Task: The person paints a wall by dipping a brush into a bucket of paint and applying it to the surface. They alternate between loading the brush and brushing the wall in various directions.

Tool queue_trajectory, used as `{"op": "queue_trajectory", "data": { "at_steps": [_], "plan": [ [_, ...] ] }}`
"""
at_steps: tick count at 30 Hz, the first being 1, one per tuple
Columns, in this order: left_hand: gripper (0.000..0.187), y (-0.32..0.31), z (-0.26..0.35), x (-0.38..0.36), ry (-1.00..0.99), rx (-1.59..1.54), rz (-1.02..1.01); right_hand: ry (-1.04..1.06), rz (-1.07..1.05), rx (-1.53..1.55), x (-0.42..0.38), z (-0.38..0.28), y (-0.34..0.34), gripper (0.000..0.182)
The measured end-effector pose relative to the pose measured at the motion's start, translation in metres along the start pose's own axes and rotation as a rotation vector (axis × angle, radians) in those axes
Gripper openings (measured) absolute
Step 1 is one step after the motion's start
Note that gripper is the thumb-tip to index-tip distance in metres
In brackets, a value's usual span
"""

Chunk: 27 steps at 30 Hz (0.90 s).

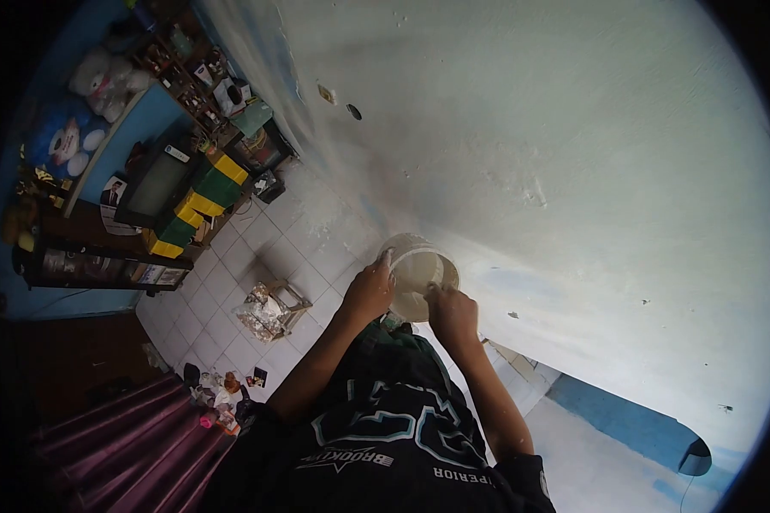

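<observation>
In front of my body is a round, pale container [409,243] with whitish material inside. My left hand [370,289] grips its left rim, fingers closed over the edge. My right hand [452,315] is closed at the right side of the opening, over the inside of the container. Whatever it holds is too small and hidden to make out. The container is close to a pale, patchy wall [522,154].
A small stool [293,301] with crumpled material [263,313] stands on the tiled floor [306,244]. At the left are a television [156,179], shelves and a purple curtain [137,436]. Assorted items lie beside the curtain.
</observation>
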State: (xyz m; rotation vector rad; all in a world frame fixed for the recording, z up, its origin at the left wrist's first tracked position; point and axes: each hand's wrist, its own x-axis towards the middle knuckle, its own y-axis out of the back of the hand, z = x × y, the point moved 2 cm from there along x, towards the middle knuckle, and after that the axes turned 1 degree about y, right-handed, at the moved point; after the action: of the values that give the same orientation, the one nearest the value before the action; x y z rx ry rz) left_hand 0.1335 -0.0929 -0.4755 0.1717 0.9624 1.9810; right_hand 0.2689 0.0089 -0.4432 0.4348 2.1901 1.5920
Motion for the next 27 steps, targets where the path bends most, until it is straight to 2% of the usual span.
{"op": "queue_trajectory", "data": {
  "at_steps": [5,12,19,23,27],
  "plan": [
    [0.048,-0.004,-0.017,0.001,0.058,-0.063,0.051,-0.131,0.154,0.141,-0.024,0.004,0.051,0.017],
    [0.048,0.000,-0.025,0.009,0.048,-0.077,0.115,-0.107,0.414,0.331,-0.056,0.021,0.068,0.019],
    [0.042,-0.002,-0.020,0.014,0.081,-0.147,0.117,-0.258,0.429,0.739,-0.078,0.033,0.041,0.022],
    [0.046,-0.015,-0.029,0.015,0.083,-0.087,0.112,-0.490,0.382,1.158,-0.083,0.031,0.025,0.028],
    [0.050,-0.023,-0.040,0.019,0.089,-0.108,0.086,-0.565,0.379,1.271,-0.087,0.035,0.015,0.029]
  ]
}}
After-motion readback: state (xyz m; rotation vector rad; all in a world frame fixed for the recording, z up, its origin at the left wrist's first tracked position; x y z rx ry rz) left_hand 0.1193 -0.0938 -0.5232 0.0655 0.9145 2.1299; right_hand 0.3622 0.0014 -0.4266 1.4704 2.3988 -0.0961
